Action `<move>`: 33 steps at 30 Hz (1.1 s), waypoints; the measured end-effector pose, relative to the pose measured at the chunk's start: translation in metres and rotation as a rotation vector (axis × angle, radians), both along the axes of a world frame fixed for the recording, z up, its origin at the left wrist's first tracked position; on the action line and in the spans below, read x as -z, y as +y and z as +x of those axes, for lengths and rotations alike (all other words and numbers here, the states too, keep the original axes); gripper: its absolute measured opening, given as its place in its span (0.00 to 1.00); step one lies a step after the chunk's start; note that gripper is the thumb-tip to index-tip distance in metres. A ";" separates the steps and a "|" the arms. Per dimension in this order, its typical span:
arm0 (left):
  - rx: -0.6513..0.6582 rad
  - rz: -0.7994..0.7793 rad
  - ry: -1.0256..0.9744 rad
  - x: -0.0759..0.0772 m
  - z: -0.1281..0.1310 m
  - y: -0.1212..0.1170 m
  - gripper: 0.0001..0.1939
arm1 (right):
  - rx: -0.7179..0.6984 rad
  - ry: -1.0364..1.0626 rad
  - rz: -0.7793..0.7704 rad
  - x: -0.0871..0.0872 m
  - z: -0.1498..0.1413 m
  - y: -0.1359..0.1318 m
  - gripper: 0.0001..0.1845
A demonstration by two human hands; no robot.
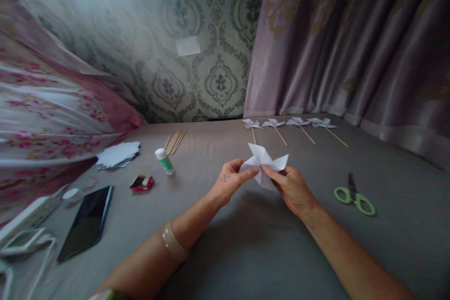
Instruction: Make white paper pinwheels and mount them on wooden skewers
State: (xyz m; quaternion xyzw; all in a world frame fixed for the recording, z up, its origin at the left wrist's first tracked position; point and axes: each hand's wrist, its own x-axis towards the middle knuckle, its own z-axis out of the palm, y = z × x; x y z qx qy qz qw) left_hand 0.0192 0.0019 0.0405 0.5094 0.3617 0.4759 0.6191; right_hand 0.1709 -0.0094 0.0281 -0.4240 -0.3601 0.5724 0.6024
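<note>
A white paper pinwheel (262,152) is held up between both hands above the grey cloth surface. My left hand (230,180) pinches it from the left, the thumb pressed near its centre. On the other side my right hand (291,187) grips it, with the thumb also at the centre and the fingers behind the paper. Its folded blades fan out over the fingers. No stick shows on this pinwheel, and whatever lies under the thumbs is hidden. Beyond the hands, several finished pinwheels (298,122) on wooden sticks lie in a row.
Green-handled scissors (352,194) lie to the right. At left are a glue stick (164,161), wooden sticks (176,142), a small red box (141,183), stacked white paper (118,153), a black phone (86,222) and a white power strip (30,215). Curtains and a patterned wall stand behind.
</note>
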 end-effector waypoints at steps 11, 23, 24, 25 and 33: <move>-0.127 -0.099 0.427 0.038 -0.013 0.035 0.14 | 0.031 0.157 -0.228 0.034 0.014 0.028 0.09; -0.729 0.067 1.171 0.014 -0.084 0.105 0.17 | -0.086 0.217 -0.211 0.038 0.030 0.015 0.09; -0.772 0.054 1.221 0.016 -0.089 0.109 0.18 | -0.100 0.213 -0.216 0.039 0.030 0.015 0.10; -0.806 0.037 1.268 0.018 -0.094 0.112 0.19 | -0.111 0.211 -0.225 0.039 0.030 0.015 0.11; -0.919 -0.060 1.514 0.038 -0.114 0.134 0.23 | -0.152 0.177 -0.261 0.036 0.029 0.014 0.14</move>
